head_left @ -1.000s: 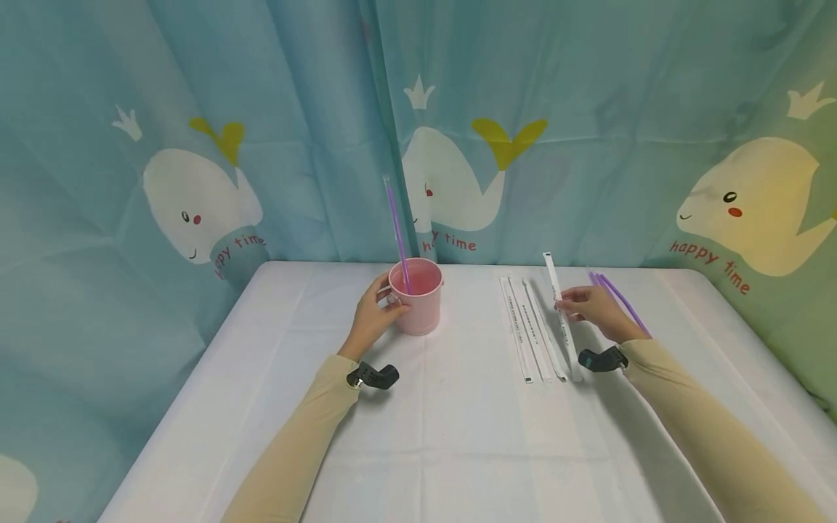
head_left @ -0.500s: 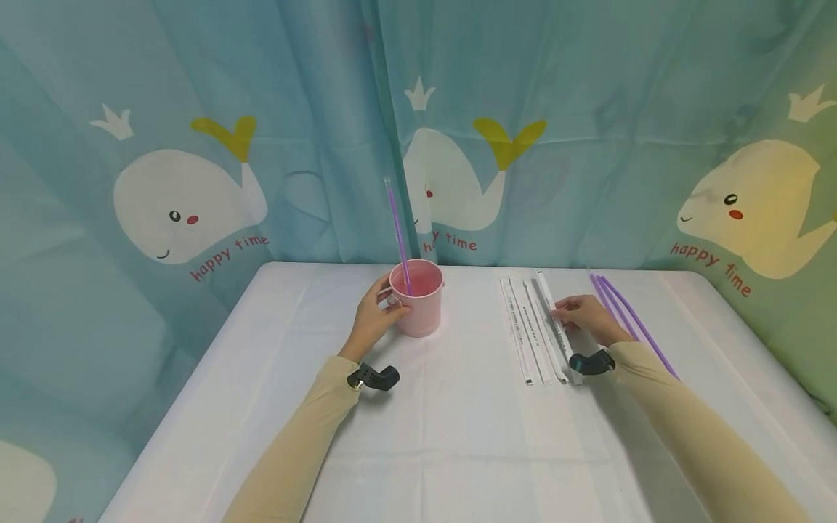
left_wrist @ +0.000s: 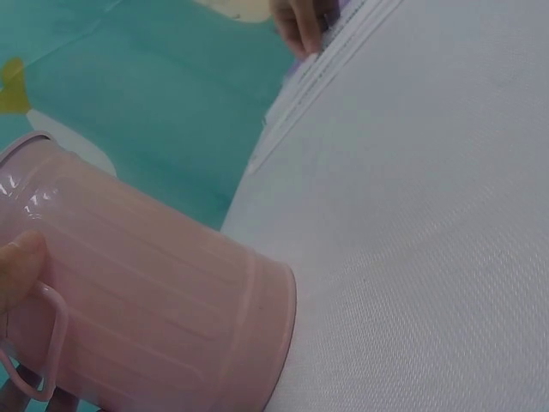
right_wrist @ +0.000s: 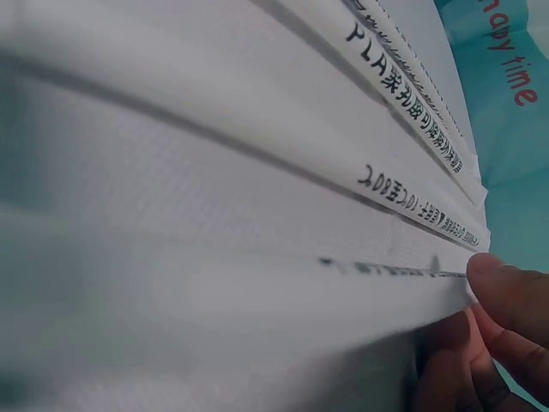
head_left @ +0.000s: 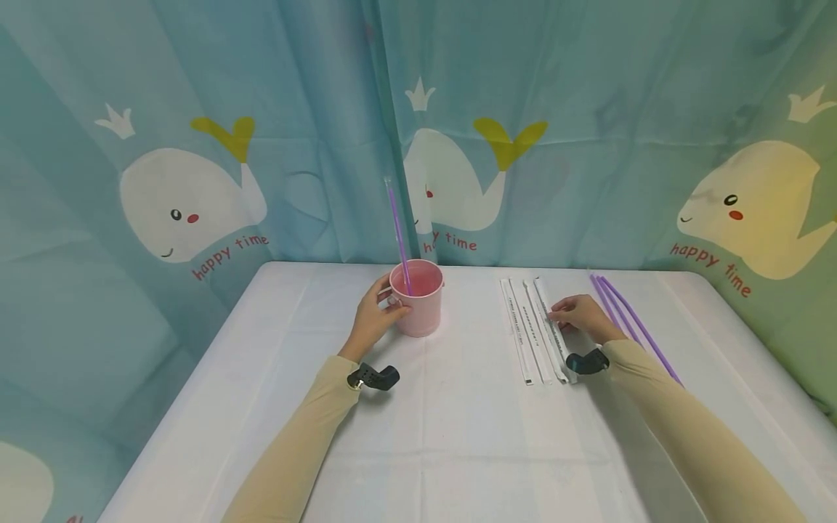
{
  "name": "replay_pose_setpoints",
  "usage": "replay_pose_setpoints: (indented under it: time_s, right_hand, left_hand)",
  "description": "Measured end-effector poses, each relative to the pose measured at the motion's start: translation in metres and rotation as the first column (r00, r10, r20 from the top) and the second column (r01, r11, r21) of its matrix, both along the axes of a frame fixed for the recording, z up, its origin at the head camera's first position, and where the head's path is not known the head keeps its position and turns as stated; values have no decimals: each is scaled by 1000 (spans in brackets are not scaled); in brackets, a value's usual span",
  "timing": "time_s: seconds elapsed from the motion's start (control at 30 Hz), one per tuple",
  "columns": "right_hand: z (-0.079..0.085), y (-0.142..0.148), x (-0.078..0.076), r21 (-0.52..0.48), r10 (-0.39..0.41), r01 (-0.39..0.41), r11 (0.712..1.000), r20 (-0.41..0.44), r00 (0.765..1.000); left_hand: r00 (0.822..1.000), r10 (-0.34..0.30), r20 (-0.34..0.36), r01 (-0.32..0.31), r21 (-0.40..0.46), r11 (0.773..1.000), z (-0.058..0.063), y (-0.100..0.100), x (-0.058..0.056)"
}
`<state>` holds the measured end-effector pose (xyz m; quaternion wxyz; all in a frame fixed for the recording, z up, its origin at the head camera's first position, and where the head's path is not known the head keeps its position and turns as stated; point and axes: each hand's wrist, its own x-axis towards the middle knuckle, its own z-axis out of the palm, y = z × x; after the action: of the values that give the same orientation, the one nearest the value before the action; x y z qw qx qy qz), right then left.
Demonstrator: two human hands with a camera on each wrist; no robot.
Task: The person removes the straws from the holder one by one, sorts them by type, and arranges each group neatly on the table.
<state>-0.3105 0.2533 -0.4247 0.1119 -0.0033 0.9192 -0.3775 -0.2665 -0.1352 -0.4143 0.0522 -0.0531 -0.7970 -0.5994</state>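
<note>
A small pink bucket (head_left: 418, 312) stands on the table with a purple straw (head_left: 397, 229) leaning up out of it. My left hand (head_left: 375, 316) grips the bucket at its handle side; in the left wrist view the thumb (left_wrist: 21, 266) lies on the pink wall. On the right, my right hand (head_left: 584, 316) pinches a white paper-wrapped straw (right_wrist: 257, 296) by its edge, low over the table. Several other wrapped straws (head_left: 519, 330) with printed black lettering lie side by side just left of it. Whether the pinched straw fully touches the cloth, I cannot tell.
Several loose purple straws (head_left: 637, 327) lie to the right of the right hand, partly behind the sleeve. A white cloth covers the table (head_left: 445, 450). Behind the far edge hangs a blue-green curtain (head_left: 588, 196) with whale prints.
My right hand has lowered the wrapped straw and shifted it left, beside the others in the row. More of the purple straws shows. The left hand and bucket stay put.
</note>
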Motion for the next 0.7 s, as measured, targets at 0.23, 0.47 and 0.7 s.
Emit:
replay_pose_setpoints:
  time_s: [0.23, 0.47, 0.7]
  right_hand:
    - [4, 2, -1, 27, 20, -21, 999, 30, 999]
    - [18, 11, 0, -6, 99, -99, 995, 117, 988]
    - [27, 24, 1, -105, 181, -169, 980, 116, 977]
  left_hand:
    - [1000, 1, -22, -1, -1, 1000, 0, 1, 1]
    - [1000, 3, -20, -3, -1, 1000, 3, 1, 4]
    - [1000, 16, -14, -16, -22, 1000, -2, 0, 1]
